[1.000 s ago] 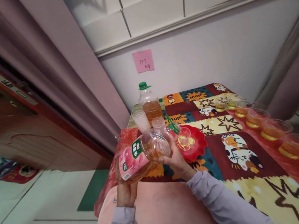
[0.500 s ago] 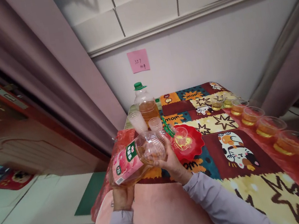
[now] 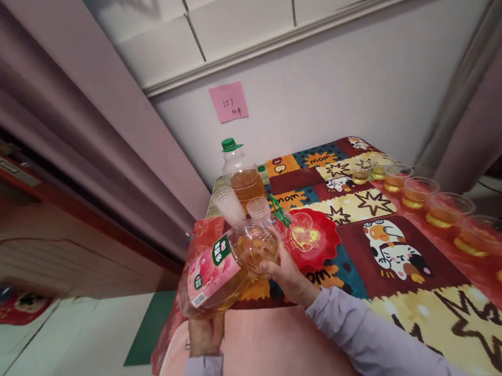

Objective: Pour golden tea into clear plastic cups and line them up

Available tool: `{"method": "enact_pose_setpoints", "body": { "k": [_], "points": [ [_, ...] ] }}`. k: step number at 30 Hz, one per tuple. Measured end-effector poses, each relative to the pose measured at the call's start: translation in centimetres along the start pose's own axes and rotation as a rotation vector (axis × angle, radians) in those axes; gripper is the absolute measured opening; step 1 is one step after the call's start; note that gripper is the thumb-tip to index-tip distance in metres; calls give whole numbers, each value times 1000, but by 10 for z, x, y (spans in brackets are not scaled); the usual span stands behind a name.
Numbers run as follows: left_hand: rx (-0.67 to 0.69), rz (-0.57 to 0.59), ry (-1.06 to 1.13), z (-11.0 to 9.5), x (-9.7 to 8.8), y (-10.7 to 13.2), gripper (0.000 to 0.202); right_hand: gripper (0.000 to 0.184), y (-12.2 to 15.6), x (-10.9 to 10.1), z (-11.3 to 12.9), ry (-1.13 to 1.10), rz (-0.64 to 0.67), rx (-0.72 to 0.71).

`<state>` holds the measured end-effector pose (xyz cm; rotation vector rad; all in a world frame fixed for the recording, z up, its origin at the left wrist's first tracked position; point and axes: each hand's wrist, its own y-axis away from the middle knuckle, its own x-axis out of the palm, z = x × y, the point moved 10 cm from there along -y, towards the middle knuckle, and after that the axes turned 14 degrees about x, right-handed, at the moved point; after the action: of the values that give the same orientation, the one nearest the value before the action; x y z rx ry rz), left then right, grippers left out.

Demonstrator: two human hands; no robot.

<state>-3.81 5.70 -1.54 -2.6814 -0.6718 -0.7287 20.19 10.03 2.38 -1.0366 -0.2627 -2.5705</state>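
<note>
A large clear juice bottle (image 3: 212,274) with a pink label lies tilted in both my hands, its neck pointing right. My left hand (image 3: 206,335) supports its lower end from underneath, fingers partly hidden. Wrapped around the neck end is my right hand (image 3: 290,278), its thumb on the near side. Amber juice fills the shoulder of the bottle. Just past the mouth, a clear plastic cup (image 3: 301,226) stands on a red scalloped plate (image 3: 330,245). A green plastic carry handle (image 3: 278,210) sticks up by the neck.
Behind stand a second juice bottle (image 3: 246,182) with a green cap, a stack of plastic cups (image 3: 229,206) and a shorter stack (image 3: 259,208). Several cups holding yellow drink line the table's right side, one cup (image 3: 450,209) among them. A patterned mat (image 3: 425,306) covers the table.
The bottle's lower end has risen slightly, and juice has run into its shoulder and neck. Both hands keep their hold. The whole view has shifted a little.
</note>
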Motion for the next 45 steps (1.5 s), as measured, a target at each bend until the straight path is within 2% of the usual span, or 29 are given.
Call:
{"method": "enact_pose_setpoints", "body": {
  "k": [6, 13, 17, 20, 26, 28, 31, 33, 38, 42, 45],
  "points": [
    [-3, -79, -89, 3, -7, -1, 52, 132, -3, -9, -5, -48, -47, 4],
    [37, 6, -79, -5, 3, -2, 61, 125, -5, -17, -10, -60, -64, -12],
    [37, 0, -82, -7, 5, 1, 65, 122, -5, -16, -10, -68, -64, 8],
    [26, -10, -94, -7, 7, 1, 60, 121, -5, -16, -9, -78, -74, 23],
    [1, -41, -87, -2, 1, 0, 47, 100, -6, -15, -13, -63, -61, 73],
    [-2, -27, -65, 0, 1, 0, 50, 97, -6, -16, -12, -69, -78, 63],
    [-6, 46, -34, 1, 7, 0, 64, 100, -5, -17, -11, -96, -91, 56],
    [-12, 52, -34, 1, 7, 0, 68, 106, -4, -16, -9, -119, -86, 51],
    [-15, -1, -22, 3, 1, -1, 63, 108, -5, -17, -11, -152, -96, 69],
    [-8, 20, -3, 5, -1, -3, 61, 112, -7, -19, -14, -177, -99, 83],
    [-19, 21, 38, 8, -4, -4, 55, 104, -7, -20, -13, -175, -103, 79]
  ]
}}
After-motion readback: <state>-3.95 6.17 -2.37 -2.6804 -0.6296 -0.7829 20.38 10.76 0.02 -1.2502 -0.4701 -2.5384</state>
